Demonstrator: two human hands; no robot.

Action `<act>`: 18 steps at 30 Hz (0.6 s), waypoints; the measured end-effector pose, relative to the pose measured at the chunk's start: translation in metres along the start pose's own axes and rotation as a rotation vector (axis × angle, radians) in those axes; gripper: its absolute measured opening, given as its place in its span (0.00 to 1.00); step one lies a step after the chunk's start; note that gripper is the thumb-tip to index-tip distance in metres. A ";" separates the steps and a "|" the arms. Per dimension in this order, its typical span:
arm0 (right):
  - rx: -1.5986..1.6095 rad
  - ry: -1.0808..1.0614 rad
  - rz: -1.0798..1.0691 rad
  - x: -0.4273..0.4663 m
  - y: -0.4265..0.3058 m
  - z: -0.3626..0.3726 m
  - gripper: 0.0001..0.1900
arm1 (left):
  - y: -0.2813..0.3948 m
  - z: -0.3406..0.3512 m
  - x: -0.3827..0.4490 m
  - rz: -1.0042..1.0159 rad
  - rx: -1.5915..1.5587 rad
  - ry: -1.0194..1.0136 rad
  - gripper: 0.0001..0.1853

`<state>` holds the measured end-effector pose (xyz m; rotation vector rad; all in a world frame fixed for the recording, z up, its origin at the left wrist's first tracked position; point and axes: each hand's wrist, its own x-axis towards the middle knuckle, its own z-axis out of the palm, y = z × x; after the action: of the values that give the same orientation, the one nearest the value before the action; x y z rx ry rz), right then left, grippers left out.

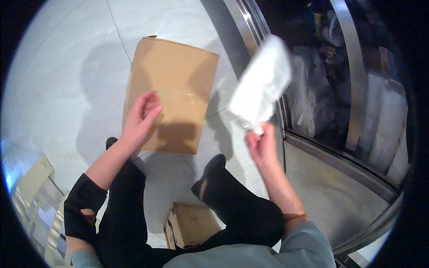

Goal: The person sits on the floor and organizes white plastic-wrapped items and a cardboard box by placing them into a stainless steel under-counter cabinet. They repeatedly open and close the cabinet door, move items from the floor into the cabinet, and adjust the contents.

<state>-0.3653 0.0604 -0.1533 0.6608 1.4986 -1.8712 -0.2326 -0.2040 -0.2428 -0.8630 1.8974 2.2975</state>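
Observation:
A flat-topped brown cardboard box (174, 83) sits on the tiled floor in front of my feet, with clear tape on its top. My left hand (142, 117) is over the box's left side, fingers loosely curled and apart, holding nothing. Whether it touches the cardboard I cannot tell. My right hand (262, 144) grips one end of a white item (263, 83), blurred, that looks like a plastic bag or a wrapped packet. The item points up and away, to the right of the box and beside the metal frame of a glass cabinet.
To the right stands a glass-fronted cabinet with a metal frame (352, 73); bagged goods (310, 97) and a small fan (334, 30) show behind the glass. A smaller wooden or cardboard box (194, 222) lies beneath me. A cream-coloured chair (35, 181) stands at the lower left.

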 end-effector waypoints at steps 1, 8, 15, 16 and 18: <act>-0.051 -0.122 0.070 -0.008 0.011 0.009 0.09 | 0.009 0.007 0.001 -0.115 -0.208 -0.122 0.25; -0.684 -0.525 0.400 -0.006 0.067 0.032 0.15 | -0.010 0.024 -0.007 -0.527 -0.544 -0.111 0.30; -1.181 0.037 -0.847 0.051 -0.053 -0.021 0.19 | -0.039 -0.005 -0.013 -0.471 -0.520 0.062 0.31; -1.084 0.154 -0.828 0.070 -0.080 -0.040 0.25 | -0.038 -0.005 -0.014 -0.469 -0.510 0.087 0.31; -1.294 0.712 -0.824 0.112 -0.128 -0.090 0.29 | -0.047 -0.006 -0.010 -0.480 -0.487 0.112 0.30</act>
<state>-0.5363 0.1476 -0.1712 -0.0024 3.2493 -0.6097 -0.2044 -0.1947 -0.2809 -1.3384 0.9916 2.4413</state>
